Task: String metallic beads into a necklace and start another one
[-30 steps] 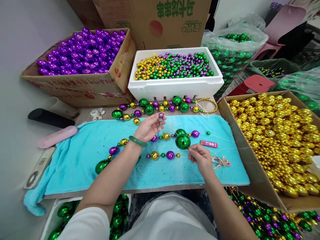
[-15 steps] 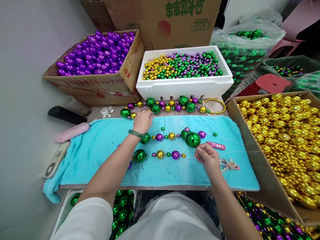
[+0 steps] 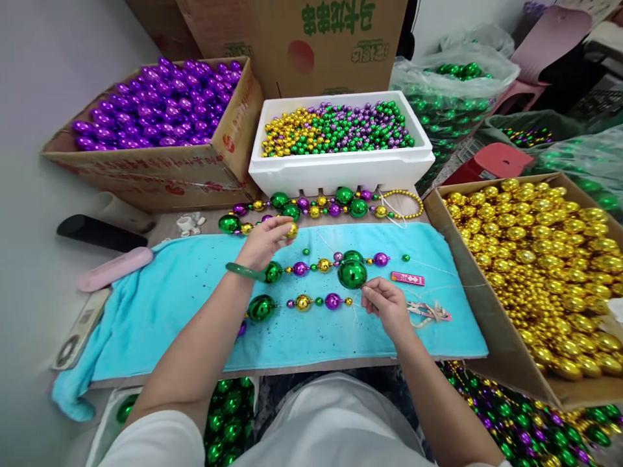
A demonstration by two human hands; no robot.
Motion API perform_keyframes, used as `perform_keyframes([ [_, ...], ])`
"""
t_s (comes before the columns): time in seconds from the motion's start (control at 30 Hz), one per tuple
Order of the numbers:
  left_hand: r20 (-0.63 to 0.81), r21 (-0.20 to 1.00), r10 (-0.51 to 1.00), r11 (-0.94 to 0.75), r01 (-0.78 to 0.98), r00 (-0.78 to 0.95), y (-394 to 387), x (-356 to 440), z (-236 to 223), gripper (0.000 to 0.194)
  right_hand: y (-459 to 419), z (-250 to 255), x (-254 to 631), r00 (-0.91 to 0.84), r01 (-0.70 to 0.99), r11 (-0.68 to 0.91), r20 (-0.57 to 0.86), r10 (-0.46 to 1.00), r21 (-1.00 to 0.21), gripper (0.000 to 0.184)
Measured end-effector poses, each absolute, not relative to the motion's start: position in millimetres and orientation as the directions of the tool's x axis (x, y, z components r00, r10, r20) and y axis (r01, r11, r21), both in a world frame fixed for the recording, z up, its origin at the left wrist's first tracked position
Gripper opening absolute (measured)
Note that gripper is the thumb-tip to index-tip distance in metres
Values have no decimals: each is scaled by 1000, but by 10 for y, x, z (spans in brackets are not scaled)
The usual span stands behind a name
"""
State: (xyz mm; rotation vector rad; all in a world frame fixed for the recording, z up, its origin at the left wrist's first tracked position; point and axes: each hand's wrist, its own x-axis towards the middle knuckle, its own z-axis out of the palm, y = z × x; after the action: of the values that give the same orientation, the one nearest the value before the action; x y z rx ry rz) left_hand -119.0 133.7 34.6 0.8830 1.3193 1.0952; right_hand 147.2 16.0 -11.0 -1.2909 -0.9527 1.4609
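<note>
My left hand [image 3: 267, 245], a green bangle [image 3: 244, 270] at its wrist, pinches a gold bead [image 3: 292, 230] above the towel's back edge. My right hand [image 3: 385, 303] is closed at the lower right side of a large green bead [image 3: 352, 275], which hides part of another green bead [image 3: 352, 255] behind it. Thin string trails near these fingers. A strand with a purple bead [image 3: 300, 268] and gold and green beads runs between my hands. Nearer to me lies a second strand with a large green bead [image 3: 261, 307] and a purple bead [image 3: 333, 301].
A turquoise towel [image 3: 195, 324] covers the tabletop. Behind it lie bead strands [image 3: 316, 211] and a white foam box [image 3: 341, 170] of small beads. Cardboard boxes of purple beads [image 3: 165, 104] and gold beads [image 3: 535, 259] flank it. A pink packet [image 3: 407, 279] and small scissors [image 3: 431, 312] lie right.
My left hand has lifted slightly, and a gold bead now shows at its fingertips. The large green bead has shifted a little left with my right hand. The whole view has also shifted.
</note>
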Motion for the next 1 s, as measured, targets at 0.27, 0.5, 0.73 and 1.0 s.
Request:
perform_keyframes([
  [0.27, -348, 821, 934, 348, -453, 88, 1111, -881, 541, 22, 125, -35, 1418, -25, -150, -251, -250, 968, -956, 26],
  [0.5, -307, 849, 950, 298, -436, 50, 1107, -878, 511, 24, 100, -63, 1431, -11, -113, -232, -232, 973, -966, 25],
  [0.73, -279, 866, 960, 266, -423, 33, 1081, -878, 512, 25, 98, -65, 1433, -8, -102, -231, -231, 973, -968, 25],
  [1.0, -268, 871, 963, 258, -419, 35, 1076, -888, 481, 26, 90, -78, 1441, 10, -99, -221, -223, 975, -970, 26],
])
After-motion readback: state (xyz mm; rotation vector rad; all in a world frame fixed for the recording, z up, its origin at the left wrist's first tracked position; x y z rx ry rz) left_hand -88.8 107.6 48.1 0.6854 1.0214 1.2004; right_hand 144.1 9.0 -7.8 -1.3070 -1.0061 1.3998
